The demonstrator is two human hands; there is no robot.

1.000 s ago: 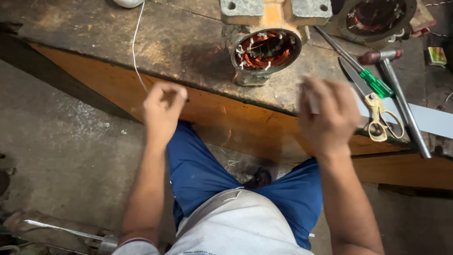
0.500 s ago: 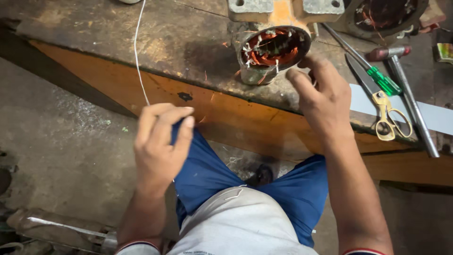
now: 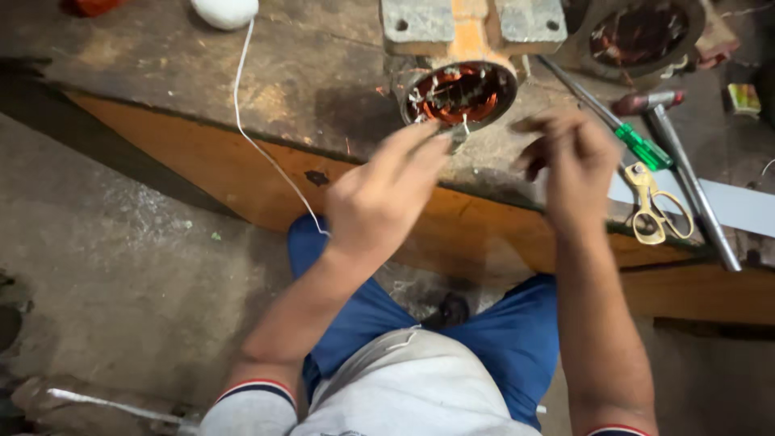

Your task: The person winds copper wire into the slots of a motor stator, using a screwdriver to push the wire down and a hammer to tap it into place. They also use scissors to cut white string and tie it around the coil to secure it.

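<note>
A small motor stator (image 3: 458, 93) with copper windings lies on its side at the edge of the worn wooden bench (image 3: 161, 73), its open end facing me. My left hand (image 3: 387, 194) reaches up to its lower rim, fingertips pinched together there. A thin white thread (image 3: 242, 121) runs from a white ball (image 3: 224, 10) at the far edge, across the bench and down to that hand's wrist side. My right hand (image 3: 569, 161), blurred by motion, hovers with curled fingers just right of the stator; what it holds is unclear.
A grey and orange metal block (image 3: 472, 24) sits behind the stator. A second stator (image 3: 638, 36) is at the far right. A green-handled screwdriver (image 3: 643, 145), yellow-handled scissors (image 3: 658, 206), a metal rod (image 3: 694, 194) and a white strip (image 3: 743, 206) lie to the right. My blue-trousered knees are below.
My left hand has come up from below the bench edge to the stator's rim, bringing the thread along. My right hand has shifted slightly to the right of the stator.
</note>
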